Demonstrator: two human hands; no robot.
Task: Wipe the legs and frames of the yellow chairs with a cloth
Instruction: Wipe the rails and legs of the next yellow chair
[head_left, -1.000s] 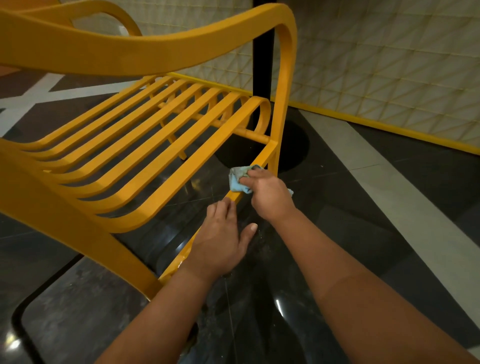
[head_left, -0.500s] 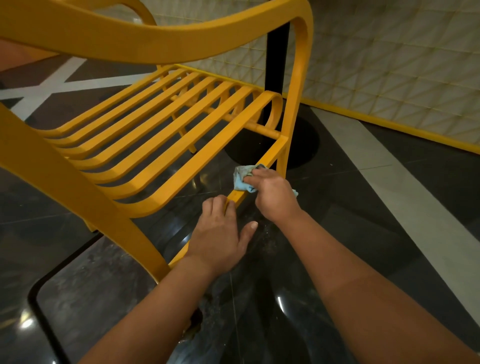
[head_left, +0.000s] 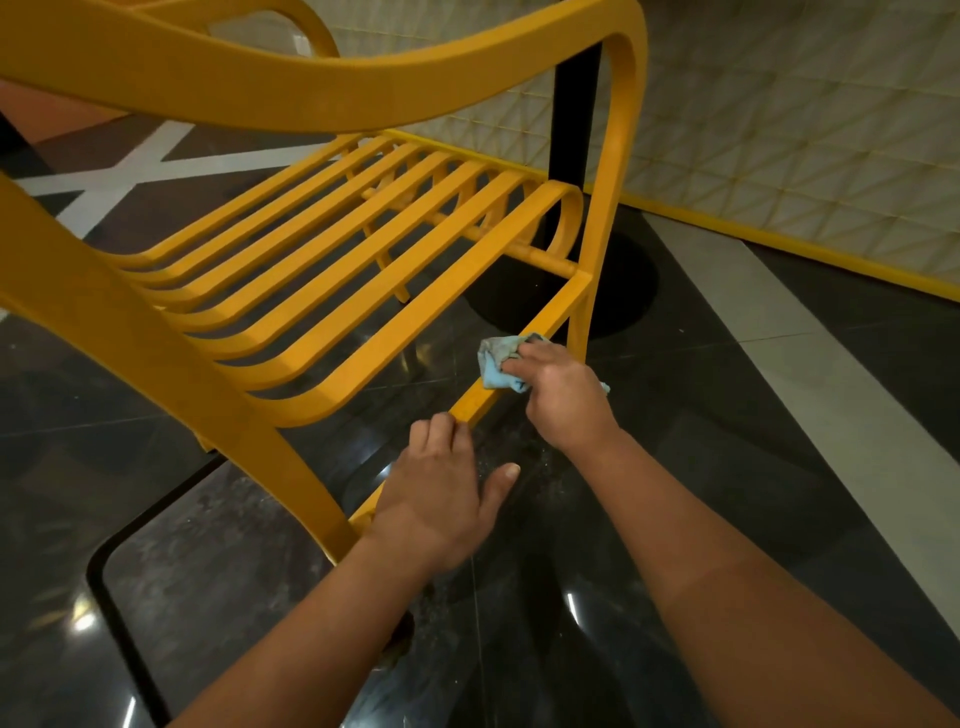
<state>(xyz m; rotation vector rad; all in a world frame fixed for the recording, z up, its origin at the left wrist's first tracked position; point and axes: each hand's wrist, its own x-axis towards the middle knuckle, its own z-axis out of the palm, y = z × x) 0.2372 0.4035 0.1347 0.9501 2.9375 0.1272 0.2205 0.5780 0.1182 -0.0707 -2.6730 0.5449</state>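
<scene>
A: Cloth (head_left: 497, 364), pale blue and crumpled, is pressing against the lower side rail (head_left: 511, 364) of the yellow chair (head_left: 332, 270), close to the front leg (head_left: 584, 312). That rail is running low above the floor, under the slatted seat.

B: Which hand is gripping it?

A: The right hand (head_left: 563, 395) is bunching the cloth in its fingers, clenched around it, and holding it to the rail. A small corner of cloth is poking out on the far side of the hand.

B: And the other hand?

A: The left hand (head_left: 441, 499) is resting on the same rail, nearer the rear leg (head_left: 291, 467). Its fingers are lying over the rail and the thumb is sticking out to the right. It is grasping nothing else, and whether the fingers are curling under the rail I cannot tell.

B: What is surrounding the chair?

A: The curved armrest (head_left: 311, 93) is sweeping across the top of the view. A dark glossy floor (head_left: 675, 415) with pale stripes is lying beneath. A black post (head_left: 574, 114) on a round base is standing just behind the chair. A cream tiled wall (head_left: 805, 104) with a yellow skirting strip (head_left: 779, 244) is running along the right.
</scene>
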